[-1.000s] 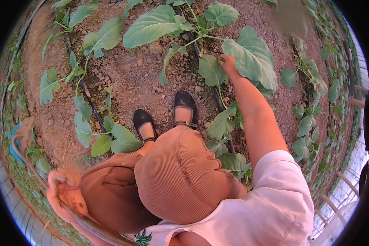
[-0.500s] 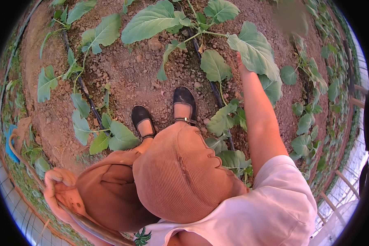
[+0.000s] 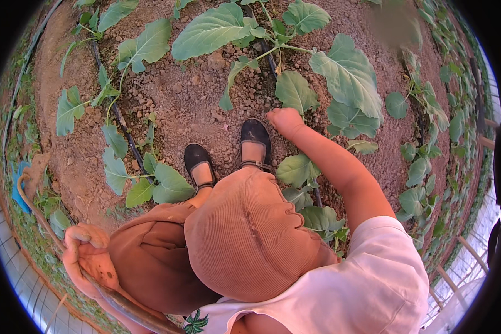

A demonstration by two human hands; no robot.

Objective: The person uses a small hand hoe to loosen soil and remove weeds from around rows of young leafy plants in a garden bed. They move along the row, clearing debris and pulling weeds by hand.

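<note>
My left hand (image 3: 92, 253), low at the left beside my brown trousers, is curled around a long wooden tool handle (image 3: 117, 303). The handle looks bent by the lens; a flat brown piece (image 3: 37, 172) shows by its far end, perhaps a hoe blade. My right hand (image 3: 286, 121) reaches down to the soil just right of my right shoe (image 3: 255, 136). Its fingers are closed, and what they may hold is hidden. Right above it hangs a broad green leaf (image 3: 296, 92) of a leafy plant (image 3: 275, 39).
Black drip hoses (image 3: 125, 131) run along the plant rows on both sides of my feet. Smaller leafy plants (image 3: 167, 183) grow beside my left shoe (image 3: 197, 161). Something blue (image 3: 21, 188) lies at the far left. Wooden stakes (image 3: 473, 253) stand at the right edge.
My right hand has come out from behind the large leaf, moving left and toward me, down to the soil by my shoe. My left hand keeps its hold on the handle.
</note>
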